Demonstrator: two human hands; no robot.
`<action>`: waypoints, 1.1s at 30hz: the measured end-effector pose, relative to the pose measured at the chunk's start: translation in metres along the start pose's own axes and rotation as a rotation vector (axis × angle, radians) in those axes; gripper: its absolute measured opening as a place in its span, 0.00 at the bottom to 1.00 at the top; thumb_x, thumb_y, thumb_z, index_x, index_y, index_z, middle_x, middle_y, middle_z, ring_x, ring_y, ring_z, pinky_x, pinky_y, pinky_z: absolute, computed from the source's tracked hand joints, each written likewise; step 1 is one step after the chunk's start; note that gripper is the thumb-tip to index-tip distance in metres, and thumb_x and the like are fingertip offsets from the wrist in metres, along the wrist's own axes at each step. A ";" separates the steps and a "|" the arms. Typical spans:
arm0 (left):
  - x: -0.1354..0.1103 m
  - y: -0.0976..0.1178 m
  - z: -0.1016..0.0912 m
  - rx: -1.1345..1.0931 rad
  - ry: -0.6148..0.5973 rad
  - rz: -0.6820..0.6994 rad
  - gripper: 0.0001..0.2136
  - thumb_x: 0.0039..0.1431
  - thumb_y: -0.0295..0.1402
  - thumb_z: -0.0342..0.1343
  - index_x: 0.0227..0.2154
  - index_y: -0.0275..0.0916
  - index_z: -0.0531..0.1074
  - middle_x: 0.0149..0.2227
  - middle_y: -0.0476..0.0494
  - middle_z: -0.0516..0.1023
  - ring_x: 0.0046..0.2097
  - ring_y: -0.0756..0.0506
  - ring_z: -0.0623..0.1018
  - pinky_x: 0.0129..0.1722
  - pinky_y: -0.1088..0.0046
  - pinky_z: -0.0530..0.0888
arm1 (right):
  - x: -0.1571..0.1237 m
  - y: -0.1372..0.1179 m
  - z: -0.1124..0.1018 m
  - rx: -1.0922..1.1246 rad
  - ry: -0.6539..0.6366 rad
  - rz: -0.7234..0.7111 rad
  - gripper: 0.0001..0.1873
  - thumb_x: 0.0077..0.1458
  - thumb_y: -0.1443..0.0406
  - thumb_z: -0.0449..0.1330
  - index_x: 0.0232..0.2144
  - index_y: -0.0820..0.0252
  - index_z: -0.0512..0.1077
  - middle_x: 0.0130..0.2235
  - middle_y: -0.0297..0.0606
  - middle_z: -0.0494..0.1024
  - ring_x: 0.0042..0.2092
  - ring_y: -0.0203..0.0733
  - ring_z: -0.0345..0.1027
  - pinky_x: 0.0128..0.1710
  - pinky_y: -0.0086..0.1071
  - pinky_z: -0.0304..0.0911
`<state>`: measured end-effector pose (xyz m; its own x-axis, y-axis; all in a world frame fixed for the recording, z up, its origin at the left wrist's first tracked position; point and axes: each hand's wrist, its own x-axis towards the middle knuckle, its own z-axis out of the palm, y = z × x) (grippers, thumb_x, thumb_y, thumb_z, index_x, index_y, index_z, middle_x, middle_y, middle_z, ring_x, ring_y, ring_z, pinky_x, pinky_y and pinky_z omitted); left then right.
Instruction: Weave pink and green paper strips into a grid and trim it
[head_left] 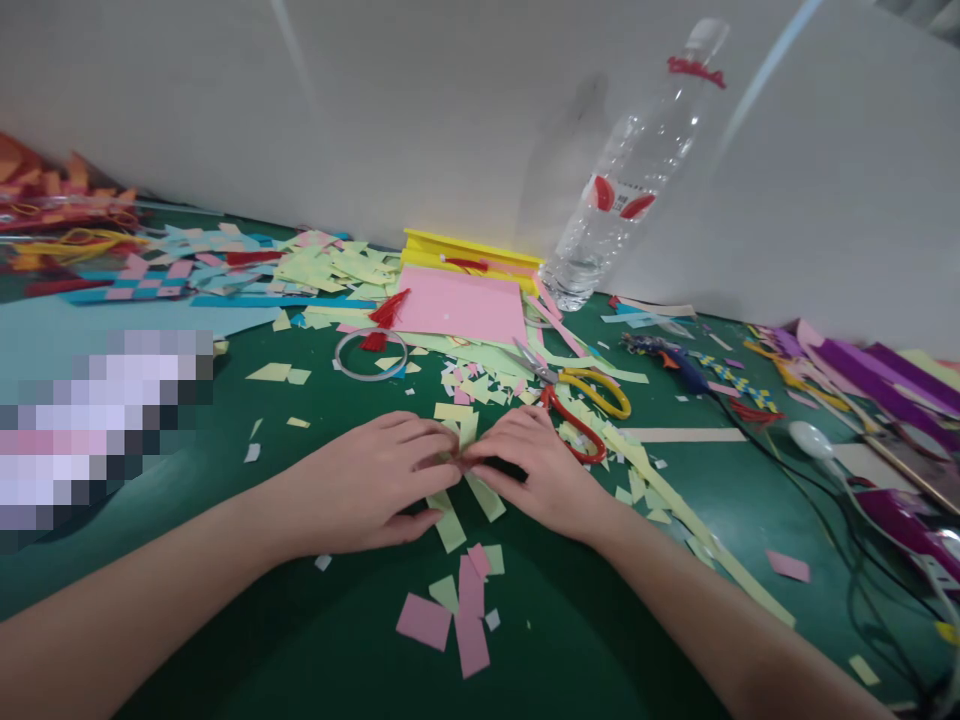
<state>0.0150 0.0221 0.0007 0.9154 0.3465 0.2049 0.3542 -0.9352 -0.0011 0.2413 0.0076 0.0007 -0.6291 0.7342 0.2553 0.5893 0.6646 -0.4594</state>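
My left hand and my right hand meet fingertip to fingertip low over the green table. Their fingers are bent and pinched on pale green paper strips, whose ends stick out above and below the fingertips. The exact pinching point is partly hidden by the fingers. Scissors with one yellow and one red handle loop lie just beyond my right hand. Small pink paper pieces and pale green scraps lie on the near side of my hands.
A tilted plastic bottle leans against the grey wall. Beyond my hands are a pink paper sheet, a roll of clear tape and many paper scraps. At right lie a purple glue gun and its cables; at left, a blurred-out object.
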 end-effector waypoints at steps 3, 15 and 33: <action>0.000 0.000 0.000 -0.001 -0.009 -0.001 0.12 0.60 0.35 0.49 0.45 0.38 0.69 0.49 0.38 0.73 0.53 0.38 0.70 0.51 0.57 0.68 | 0.002 0.002 0.002 -0.091 -0.026 -0.022 0.06 0.60 0.64 0.54 0.35 0.57 0.72 0.37 0.32 0.76 0.41 0.37 0.63 0.45 0.35 0.49; 0.002 0.000 0.000 -0.058 0.033 -0.045 0.11 0.59 0.31 0.50 0.44 0.39 0.70 0.42 0.42 0.77 0.49 0.41 0.73 0.48 0.63 0.69 | 0.008 -0.004 0.000 -0.242 -0.110 -0.020 0.11 0.62 0.68 0.50 0.34 0.59 0.73 0.33 0.35 0.73 0.38 0.38 0.61 0.45 0.35 0.45; 0.002 0.002 -0.001 -0.021 0.044 -0.036 0.12 0.60 0.34 0.50 0.45 0.39 0.70 0.43 0.43 0.76 0.46 0.42 0.74 0.47 0.62 0.69 | 0.036 -0.008 -0.023 -0.316 -0.391 -0.217 0.11 0.58 0.71 0.54 0.26 0.63 0.73 0.31 0.35 0.74 0.36 0.37 0.64 0.35 0.33 0.51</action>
<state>0.0172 0.0209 0.0025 0.8927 0.3770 0.2468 0.3824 -0.9236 0.0275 0.2259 0.0318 0.0334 -0.8594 0.5090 -0.0475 0.5104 0.8488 -0.1383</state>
